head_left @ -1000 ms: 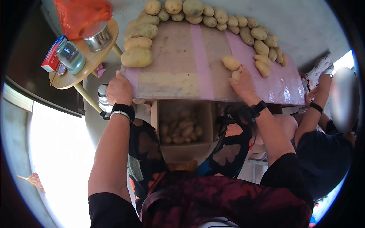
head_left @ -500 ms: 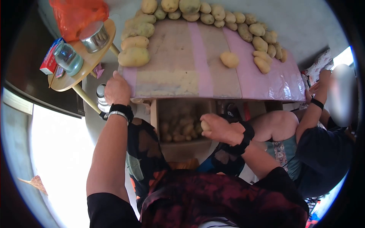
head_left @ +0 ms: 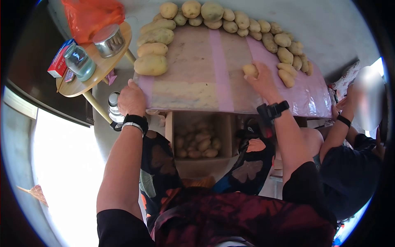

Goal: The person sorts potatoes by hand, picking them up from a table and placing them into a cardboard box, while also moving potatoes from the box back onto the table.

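Observation:
My right hand [head_left: 264, 81] is over the covered tabletop [head_left: 193, 53], its fingers closed around a pale potato [head_left: 249, 70] that lies there. At the tabletop's left front corner, my left hand [head_left: 132, 99] is closed on the edge, with some fingers hidden. Potatoes [head_left: 212, 11] form a curved row along the back and both sides of the tabletop. Below the front edge, between my knees, a cardboard box [head_left: 169, 133] holds several more potatoes [head_left: 203, 145].
A small round table [head_left: 100, 70] at the left bears a red bag [head_left: 92, 16], a metal tin [head_left: 109, 41], a glass jar [head_left: 80, 64] and a red-blue box [head_left: 61, 59]. A bottle [head_left: 115, 108] stands below. Another person [head_left: 349, 173] sits at the right.
My right hand has moved from above the box up to the potato on the tabletop. The potato it held before is no longer visible in it. The view has shifted slightly.

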A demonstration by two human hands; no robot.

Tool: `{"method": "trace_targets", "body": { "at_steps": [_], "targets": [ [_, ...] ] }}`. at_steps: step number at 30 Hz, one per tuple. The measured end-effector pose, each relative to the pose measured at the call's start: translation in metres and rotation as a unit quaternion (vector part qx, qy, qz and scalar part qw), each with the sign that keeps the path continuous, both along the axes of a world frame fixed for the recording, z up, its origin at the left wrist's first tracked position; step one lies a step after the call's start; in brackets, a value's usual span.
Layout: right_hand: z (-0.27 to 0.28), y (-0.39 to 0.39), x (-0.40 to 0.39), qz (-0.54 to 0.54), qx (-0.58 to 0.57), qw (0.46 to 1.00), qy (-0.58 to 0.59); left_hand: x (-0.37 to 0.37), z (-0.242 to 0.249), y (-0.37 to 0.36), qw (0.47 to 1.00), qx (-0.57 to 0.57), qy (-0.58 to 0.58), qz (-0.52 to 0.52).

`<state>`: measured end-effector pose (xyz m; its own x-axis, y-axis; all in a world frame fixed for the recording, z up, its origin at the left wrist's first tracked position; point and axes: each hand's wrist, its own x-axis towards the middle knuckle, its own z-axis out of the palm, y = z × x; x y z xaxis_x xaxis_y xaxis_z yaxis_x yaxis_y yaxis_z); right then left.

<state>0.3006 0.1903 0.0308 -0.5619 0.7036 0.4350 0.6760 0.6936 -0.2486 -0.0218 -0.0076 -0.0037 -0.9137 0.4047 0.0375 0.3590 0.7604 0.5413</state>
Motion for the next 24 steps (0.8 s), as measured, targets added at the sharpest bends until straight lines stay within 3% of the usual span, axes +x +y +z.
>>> {"method": "trace_targets", "body": {
  "at_steps": [4,6,7,13,15,18,22,24],
  "targets": [
    [-0.011,-0.002,-0.008,-0.012,-0.022,0.999,0.028,-0.002,-0.001,0.0,1.0,-0.003,0.003,0.001],
    [0.0,-0.02,-0.011,-0.03,-0.139,0.989,0.039,-0.002,-0.001,-0.001,1.0,-0.01,0.001,-0.022],
    [0.008,-0.035,-0.014,-0.03,-0.14,0.989,0.038,-0.003,-0.002,-0.001,1.0,-0.012,0.0,-0.021],
    [0.01,-0.156,-0.031,0.129,-0.236,0.963,0.032,-0.002,0.0,0.0,1.0,-0.007,-0.015,-0.017],
    [-0.014,-0.179,-0.04,0.142,-0.356,0.924,-0.006,-0.003,-0.002,0.0,1.0,-0.001,-0.021,-0.011],
    [-0.064,-0.196,-0.052,0.11,-0.427,0.89,-0.113,-0.002,0.001,0.0,1.0,0.001,-0.028,-0.005],
    [-0.107,-0.201,-0.068,0.083,-0.431,0.888,-0.14,0.001,0.004,0.0,1.0,0.002,-0.031,-0.002],
    [-0.118,-0.199,-0.077,0.015,-0.462,0.873,-0.153,0.004,0.009,-0.001,0.999,0.004,-0.035,0.01]
  ]
}}
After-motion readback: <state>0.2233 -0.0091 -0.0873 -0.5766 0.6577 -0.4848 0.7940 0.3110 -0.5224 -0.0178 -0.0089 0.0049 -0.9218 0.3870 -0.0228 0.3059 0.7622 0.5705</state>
